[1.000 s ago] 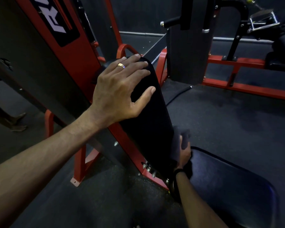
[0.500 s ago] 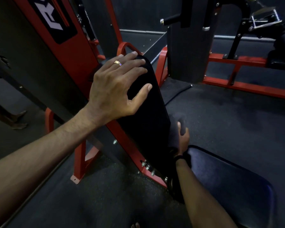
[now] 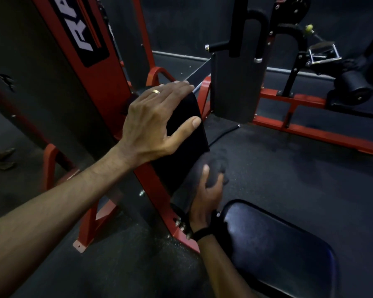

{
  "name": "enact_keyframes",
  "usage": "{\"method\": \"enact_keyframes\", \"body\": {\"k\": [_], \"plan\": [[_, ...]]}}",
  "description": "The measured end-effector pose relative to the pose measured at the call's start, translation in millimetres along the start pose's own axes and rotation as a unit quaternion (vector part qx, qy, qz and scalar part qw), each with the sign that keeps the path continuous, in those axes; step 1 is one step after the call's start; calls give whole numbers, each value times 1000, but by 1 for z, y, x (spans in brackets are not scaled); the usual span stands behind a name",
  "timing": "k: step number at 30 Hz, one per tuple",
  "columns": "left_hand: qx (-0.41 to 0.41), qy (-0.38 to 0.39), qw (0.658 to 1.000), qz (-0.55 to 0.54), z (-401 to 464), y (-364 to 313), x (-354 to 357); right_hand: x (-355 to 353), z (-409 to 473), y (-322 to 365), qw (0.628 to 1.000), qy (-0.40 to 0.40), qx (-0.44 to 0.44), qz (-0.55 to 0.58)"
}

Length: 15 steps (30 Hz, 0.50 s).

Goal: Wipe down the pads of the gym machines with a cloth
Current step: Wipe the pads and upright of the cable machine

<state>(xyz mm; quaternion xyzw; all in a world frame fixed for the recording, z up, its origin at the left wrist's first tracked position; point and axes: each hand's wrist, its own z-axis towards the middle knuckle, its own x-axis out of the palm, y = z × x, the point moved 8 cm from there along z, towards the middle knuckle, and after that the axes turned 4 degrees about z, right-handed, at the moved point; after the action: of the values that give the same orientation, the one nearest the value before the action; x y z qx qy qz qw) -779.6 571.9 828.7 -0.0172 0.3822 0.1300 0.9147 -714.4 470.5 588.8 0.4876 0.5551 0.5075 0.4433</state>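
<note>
gripping the top end of the black back pad (image 3: 185,134), the left hand (image 3: 153,125) lies over its upper edge w/ fingers straight and close together across the top, thumb spread out flat on the pad's face; gold ring (image 3: 156,91) on one finger; right hand (image 3: 207,198) sits lower, at the pad's right side near the bottom, fingers curled round a dark grey cloth (image 3: 213,166) bunched in the fist and pushed against the pad, thumb up along the cloth; black band (image 3: 201,232) round the right wrist; pad is tilted, bolted to a red frame (image 3: 159,190) that slants down to the dark floor (image 3: 289,168); seat pad (image 3: 278,250), black and a bit shiny, lies just right of the right forearm; behind, another machine w/ red base rails (image 3: 310,130) and a grey weight-stack cover (image 3: 235,87); roller pad (image 3: 353,87) far right; big red upright (image 3: 91,67) w/ white lettering at left.
</note>
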Motion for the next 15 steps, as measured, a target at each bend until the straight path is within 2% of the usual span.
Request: {"method": "enact_keyframes", "body": {"k": [4,7,15], "plan": [[-44,-20,998,-44,0,9,-3,32,6,103,990,14,-132,42],[-57,-40,994,-80,1,12,-7,45,2,143,977,42,-199,71],[-68,-31,991,-109,1,15,-7,44,1,149,974,27,-212,71]]}}
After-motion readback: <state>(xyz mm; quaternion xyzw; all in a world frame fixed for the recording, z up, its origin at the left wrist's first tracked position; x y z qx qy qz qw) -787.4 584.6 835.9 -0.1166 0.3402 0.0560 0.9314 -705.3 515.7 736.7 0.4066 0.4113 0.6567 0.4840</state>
